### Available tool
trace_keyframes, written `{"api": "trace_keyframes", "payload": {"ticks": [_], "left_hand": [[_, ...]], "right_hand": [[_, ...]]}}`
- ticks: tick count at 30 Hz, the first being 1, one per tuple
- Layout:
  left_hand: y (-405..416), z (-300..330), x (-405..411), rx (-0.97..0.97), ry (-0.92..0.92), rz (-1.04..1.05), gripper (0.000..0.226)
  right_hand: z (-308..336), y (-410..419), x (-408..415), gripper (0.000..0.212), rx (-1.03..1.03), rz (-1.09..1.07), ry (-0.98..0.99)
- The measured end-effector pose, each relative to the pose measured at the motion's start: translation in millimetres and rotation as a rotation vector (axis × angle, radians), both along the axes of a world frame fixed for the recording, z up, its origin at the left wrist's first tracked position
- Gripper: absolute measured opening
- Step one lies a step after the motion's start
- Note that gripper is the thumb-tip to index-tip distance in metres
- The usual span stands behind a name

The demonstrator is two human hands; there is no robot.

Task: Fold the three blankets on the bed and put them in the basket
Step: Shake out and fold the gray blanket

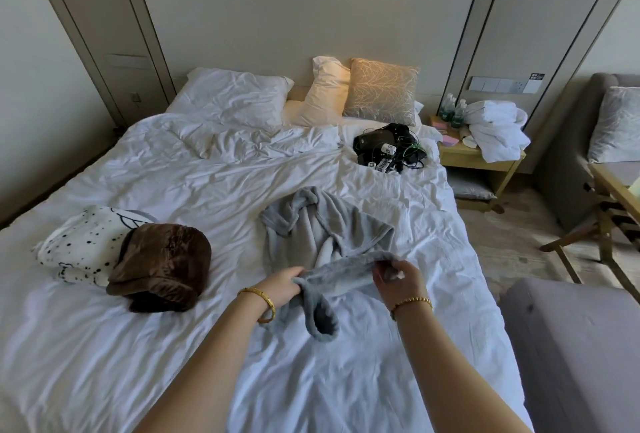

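We see a grey blanket (325, 238): matt fleece, soft nap, thick rolled hem. Brown blanket (162, 266): plush velour, slight sheen on the folds. Spotted blanket (79, 245): white cloth printed with black dots, matt. Bed (173, 183) sheet: white woven cotton look, matt, heavily creased. Patterned cushion (381, 95): beige fabric with a faintly shiny branch print. Bangle (265, 304) on the left wrist: polished gold-tone metal, glossy. Bracelet (412, 302) on the right wrist: beaded gold-tone metal. Nightstand (474, 155): pale wood, smooth satin finish. Black gear (388, 147) on the bed: black plastic, semi-gloss. Headboard (304, 17): smooth matt panel.
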State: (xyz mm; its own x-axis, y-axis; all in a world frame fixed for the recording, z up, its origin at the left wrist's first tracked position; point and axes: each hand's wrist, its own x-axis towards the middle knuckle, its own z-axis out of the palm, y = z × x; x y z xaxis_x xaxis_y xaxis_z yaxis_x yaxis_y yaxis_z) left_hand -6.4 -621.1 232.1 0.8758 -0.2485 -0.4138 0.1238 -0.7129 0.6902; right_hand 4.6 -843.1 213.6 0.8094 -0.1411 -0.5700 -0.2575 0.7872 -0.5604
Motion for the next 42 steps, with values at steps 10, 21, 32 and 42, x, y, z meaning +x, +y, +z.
{"api": "trace_keyframes", "payload": {"ticks": [10, 21, 32, 42], "left_hand": [[-26, 16, -8, -0.020, -0.049, -0.169, 0.036], [3, 14, -18, 0.328, -0.086, -0.180, 0.042], [-32, 25, -8, -0.114, -0.538, 0.417, 0.018], [-6, 23, -6, 0.276, -0.592, 0.642, 0.027]], "right_hand": [[-33, 31, -21, 0.103, 0.237, 0.557, 0.303], [-36, -17, 0, 0.035, -0.636, 0.209, 0.338], [25, 61, -21, 0.006, -0.540, 0.756, -0.334], [15, 51, -10, 0.012, -0.738, 0.402, -0.142]]}}
